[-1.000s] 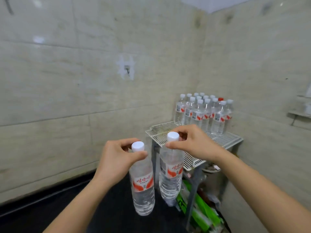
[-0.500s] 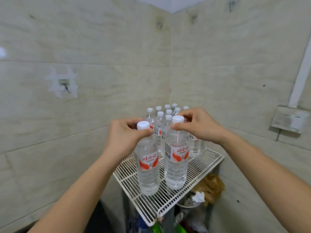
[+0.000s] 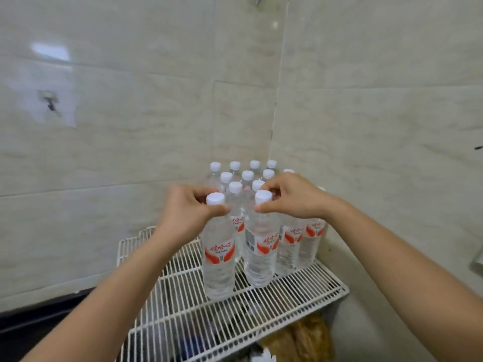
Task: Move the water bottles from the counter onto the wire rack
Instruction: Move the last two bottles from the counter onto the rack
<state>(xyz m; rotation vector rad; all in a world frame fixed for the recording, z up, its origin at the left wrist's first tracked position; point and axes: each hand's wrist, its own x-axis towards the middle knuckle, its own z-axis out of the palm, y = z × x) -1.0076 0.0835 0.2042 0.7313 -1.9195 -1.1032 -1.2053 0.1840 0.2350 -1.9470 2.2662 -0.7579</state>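
Two water bottles stood upright, long axes vertical, each gripped at the neck from above. The left bottle (image 3: 219,254) hung directly below the left hand (image 3: 187,212), whose fingers (image 3: 218,210) were closed round the neck just under the white cap. The right bottle (image 3: 260,246) hung directly below the right hand (image 3: 292,198), its fingers closed in the same way on the neck beneath the cap. Each hand was nearest its own bottle; the two bottles stood just beside each other without clear contact.

Both bases were at or just above the wire rack (image 3: 287,299). Whether they rested on the wires or hung a little clear could not be determined. Judged from this, the next move was a short vertical lowering, if any, followed by release.

Behind and to the right, the stocked bottles (image 3: 290,239) stood in close rows in the corner; the right bottle was just beside the nearest of them. The front and left part of the rack was bare wire, leaving room for further rows. A tiled wall (image 3: 130,126) enclosed the rack on two sides. A dark counter (image 3: 31,327) edge showed at lower left.
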